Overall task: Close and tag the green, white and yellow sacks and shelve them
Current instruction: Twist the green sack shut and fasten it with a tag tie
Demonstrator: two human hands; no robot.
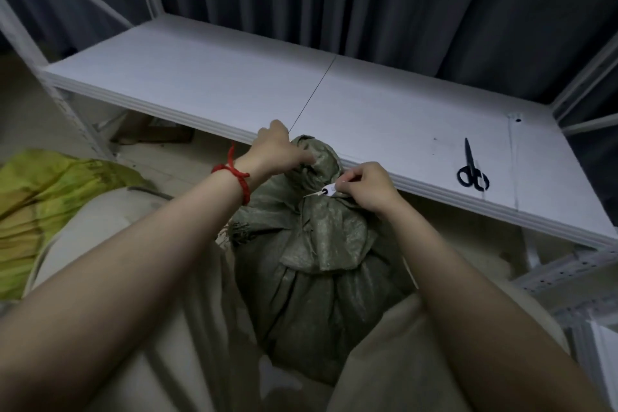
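The left hand point(281, 150) grips the gathered neck of the green sack point(321, 261), which stands against the shelf's point(234, 77) front edge; the right hand point(368, 187) pinches a white tag point(329, 190) at the neck. Scissors point(472, 168) lie near the shelf's right end.

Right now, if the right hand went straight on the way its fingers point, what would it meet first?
The right hand, pinching the tag, points left in the picture. It would probably meet the bunched neck of the green sack first, where the left hand grips it; depth is hard to judge.
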